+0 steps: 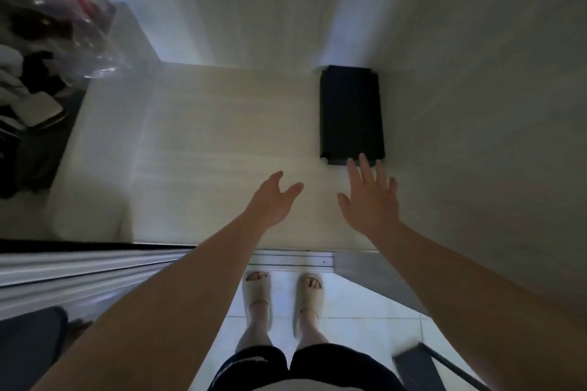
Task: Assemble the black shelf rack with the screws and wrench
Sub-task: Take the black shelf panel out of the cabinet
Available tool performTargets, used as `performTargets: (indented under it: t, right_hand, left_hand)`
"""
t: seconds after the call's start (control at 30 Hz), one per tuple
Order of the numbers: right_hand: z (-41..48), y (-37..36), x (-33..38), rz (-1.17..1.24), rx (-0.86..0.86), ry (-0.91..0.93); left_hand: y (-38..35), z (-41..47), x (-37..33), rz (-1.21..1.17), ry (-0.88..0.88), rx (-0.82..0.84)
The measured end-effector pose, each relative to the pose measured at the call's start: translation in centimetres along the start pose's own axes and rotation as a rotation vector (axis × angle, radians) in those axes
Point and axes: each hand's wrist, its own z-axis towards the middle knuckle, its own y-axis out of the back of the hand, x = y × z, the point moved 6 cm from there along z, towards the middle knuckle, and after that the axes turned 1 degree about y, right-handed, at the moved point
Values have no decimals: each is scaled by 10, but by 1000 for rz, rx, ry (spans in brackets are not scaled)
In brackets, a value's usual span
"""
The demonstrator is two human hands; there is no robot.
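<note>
both hands, left hand (273,197) and right hand (371,197), reached spread and empty toward a black shelf panel (351,114) on the floor (222,136); likely stiff and light, best gripped by its long edges.

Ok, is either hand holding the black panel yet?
No: both the left hand and right hand are open and empty, reaching toward the black panel lying flat on the floor.

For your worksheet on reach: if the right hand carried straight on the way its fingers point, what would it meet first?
Most likely the near edge of the black shelf panel: the right hand points at it with fingertips overlapping that edge, though depth is unclear.
</note>
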Motion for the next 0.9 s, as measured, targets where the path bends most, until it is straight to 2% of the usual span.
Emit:
performTargets:
  t: [0.23, 0.43, 0.53, 0.67, 0.9]
  right_hand:
    - [63, -7, -19, -94, 78, 15]
    - [100, -20, -35, -104, 105, 17]
    - [108, -30, -46, -77, 148, 9]
    - [110, -42, -52, -56, 230, 20]
    - [109, -38, -50, 25, 231, 4]
  left_hand:
    - [-26, 78, -44, -207, -9, 13]
    - [-46, 122, -75, -232, 8, -8]
    - [-48, 134, -81, -302, 12, -29]
    - [-56, 134, -86, -430, 54, 46]
    - [-53, 136, -81, -701, 158, 63]
